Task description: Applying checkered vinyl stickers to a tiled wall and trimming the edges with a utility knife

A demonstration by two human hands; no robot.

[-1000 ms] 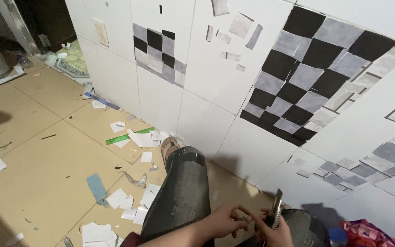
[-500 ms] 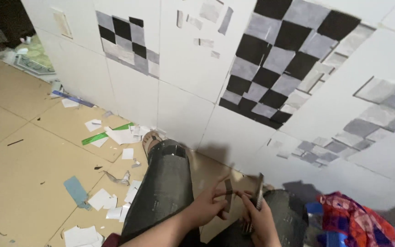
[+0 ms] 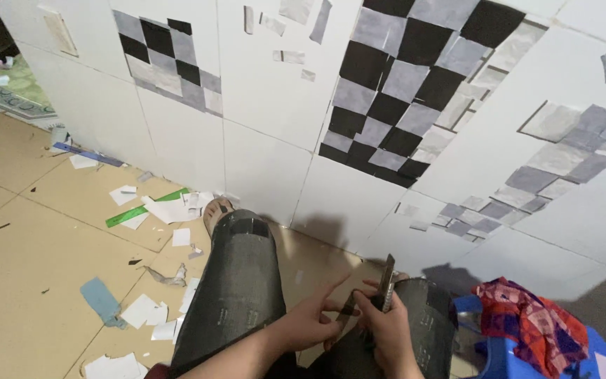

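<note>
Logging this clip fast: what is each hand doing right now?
Left hand: fingers spread, pinching a small dark piece.
Right hand: closed around an upright utility knife.

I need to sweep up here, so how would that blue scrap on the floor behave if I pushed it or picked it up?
The blue scrap looks thin and flat like the white paper scraps beside it, so it is probably very light and floppy. Lying flush on the smooth floor tile, it would likely slide when pushed and be fiddly to lift by an edge.
</note>
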